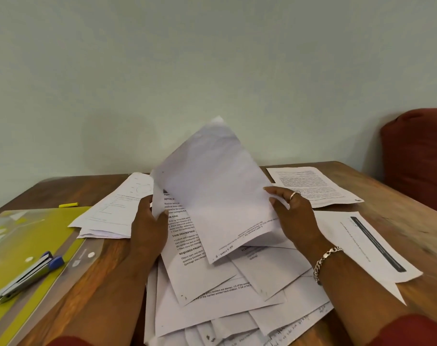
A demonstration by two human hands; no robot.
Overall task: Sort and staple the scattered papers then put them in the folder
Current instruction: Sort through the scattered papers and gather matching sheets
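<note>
A white sheet (pixel 217 186) stands lifted and tilted over the middle of the table, its blank back toward me. My left hand (pixel 148 226) pinches its left edge and my right hand (pixel 293 216) grips its right edge. Under them lies a loose pile of printed papers (pixel 212 290), overlapping at many angles. A yellow-green folder with a clear cover (pixel 25 236) lies flat at the left. A blue and grey stapler (pixel 27 277) rests on the folder.
More papers lie apart: a small stack (pixel 112 216) left of centre, a printed page (pixel 315 186) at the back right, another sheet (pixel 369 248) on the right. A yellow highlighter (pixel 68 205) sits behind the folder. A red cushion (pixel 417 158) stands at the right beside the wooden table (pixel 387 196).
</note>
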